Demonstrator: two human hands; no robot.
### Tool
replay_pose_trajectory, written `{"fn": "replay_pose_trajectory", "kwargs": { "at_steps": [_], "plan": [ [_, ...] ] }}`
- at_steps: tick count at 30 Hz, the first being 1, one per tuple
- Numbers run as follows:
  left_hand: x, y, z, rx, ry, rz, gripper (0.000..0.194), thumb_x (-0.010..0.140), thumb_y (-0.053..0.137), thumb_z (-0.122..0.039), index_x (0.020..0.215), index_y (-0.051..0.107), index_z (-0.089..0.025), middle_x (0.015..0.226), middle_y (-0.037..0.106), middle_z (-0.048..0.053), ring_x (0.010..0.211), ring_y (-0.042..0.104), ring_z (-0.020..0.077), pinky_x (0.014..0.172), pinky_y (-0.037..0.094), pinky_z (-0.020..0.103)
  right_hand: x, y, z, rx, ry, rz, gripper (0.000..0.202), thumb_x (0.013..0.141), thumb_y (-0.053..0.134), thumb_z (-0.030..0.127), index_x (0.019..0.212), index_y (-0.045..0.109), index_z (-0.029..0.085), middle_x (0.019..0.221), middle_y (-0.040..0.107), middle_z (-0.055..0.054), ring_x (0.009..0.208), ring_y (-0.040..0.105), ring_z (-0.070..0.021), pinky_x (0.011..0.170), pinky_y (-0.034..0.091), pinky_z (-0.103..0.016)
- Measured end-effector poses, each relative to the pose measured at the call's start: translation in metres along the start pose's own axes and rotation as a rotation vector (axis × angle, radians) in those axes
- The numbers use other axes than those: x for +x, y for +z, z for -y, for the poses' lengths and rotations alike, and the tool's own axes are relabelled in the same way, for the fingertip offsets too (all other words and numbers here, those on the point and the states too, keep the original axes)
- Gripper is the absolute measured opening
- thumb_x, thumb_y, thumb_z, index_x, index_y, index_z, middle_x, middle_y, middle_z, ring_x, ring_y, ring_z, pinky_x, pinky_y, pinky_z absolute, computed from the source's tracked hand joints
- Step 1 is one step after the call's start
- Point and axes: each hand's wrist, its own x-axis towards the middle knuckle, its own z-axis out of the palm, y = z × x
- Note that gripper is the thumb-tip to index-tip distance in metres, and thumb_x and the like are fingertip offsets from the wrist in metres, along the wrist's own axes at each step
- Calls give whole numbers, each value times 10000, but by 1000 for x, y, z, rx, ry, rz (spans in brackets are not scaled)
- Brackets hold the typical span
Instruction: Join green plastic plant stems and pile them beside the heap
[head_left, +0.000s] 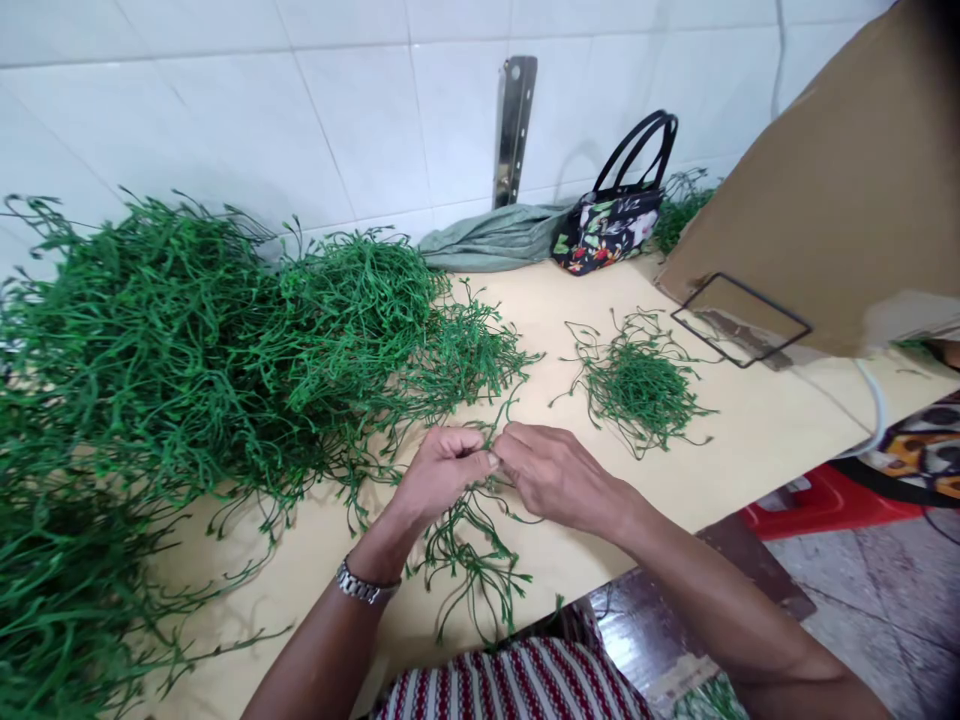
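Note:
My left hand, with a metal watch on its wrist, is closed in a pinch on a thin green stem above the table. Right beside it, my right hand pinches the same stem, fingertips close to the left thumb. The stem's top sticks up past the fingers; its middle is hidden by them. Under my hands lies a small loose bunch of green stems with forked, bud-like tips. Another small pile of stems lies to the right.
A big tangled heap of green stems covers the table's left side. At the back are a grey-green cloth and a floral handbag. A cardboard sheet and black wire frame stand right. A red stool is below.

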Motion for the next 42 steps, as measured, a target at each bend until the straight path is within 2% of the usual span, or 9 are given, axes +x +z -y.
{"fn": "replay_pose_trajectory", "kwargs": {
  "at_steps": [8,15,19,26,30,33,36,39,42],
  "plan": [
    [-7,8,-7,-219,-223,51,302,500,694,-307,409,463,-134,398,358,-48,391,276,41,403,159,205,1,4,-18,1094,213,178,329,824,528,426,678,547,132,574,429,41,502,345,-59,455,272,-178],
    [-7,7,2,-343,-266,49,258,491,661,-213,385,436,-144,361,291,-77,355,209,21,394,147,212,-8,16,-19,1413,361,292,421,704,629,539,657,553,128,539,473,35,475,373,-61,446,290,-186],
    [-5,-7,0,-405,-179,-44,297,530,696,-237,425,433,-146,385,318,-76,344,253,23,387,186,209,-13,-3,-19,1271,281,330,393,786,551,506,672,579,131,572,530,1,492,438,-78,460,341,-201],
    [3,-20,6,-318,34,-150,258,655,692,-334,531,576,-140,442,490,-32,402,416,61,453,344,228,-41,-62,-79,-36,504,-330,255,874,441,307,909,651,167,700,597,-54,613,530,-149,573,416,-283],
    [4,-25,11,-211,122,-217,321,695,673,-292,456,519,-144,458,523,-15,475,496,82,506,389,223,-65,-69,-105,-525,517,-156,249,866,440,284,924,660,183,992,620,-121,980,541,-303,852,384,-510],
    [4,-25,12,-155,145,-238,310,739,634,-204,462,509,-141,466,522,-20,477,505,74,512,391,213,-74,-56,-81,-453,386,-156,288,863,460,272,1125,575,238,1186,549,-85,1106,479,-305,947,336,-544],
    [4,-24,14,-117,186,-264,312,760,605,-147,465,506,-139,481,525,-21,459,499,63,501,386,207,-80,-29,-30,-131,71,-126,316,839,512,290,1154,541,280,1152,571,-43,1066,512,-247,904,421,-471],
    [5,-25,16,-78,224,-246,317,765,601,-155,460,511,-150,468,523,-17,430,482,61,461,365,208,-87,4,13,80,-165,155,272,841,531,311,1108,573,284,1153,584,-10,1109,493,-213,928,430,-439],
    [5,-26,18,-38,213,-231,322,753,627,-214,456,512,-165,483,540,-14,401,448,54,423,335,213,-91,30,29,151,-247,357,317,874,495,224,1179,530,304,1242,543,-3,1181,439,-185,992,384,-421]
  ]
}}
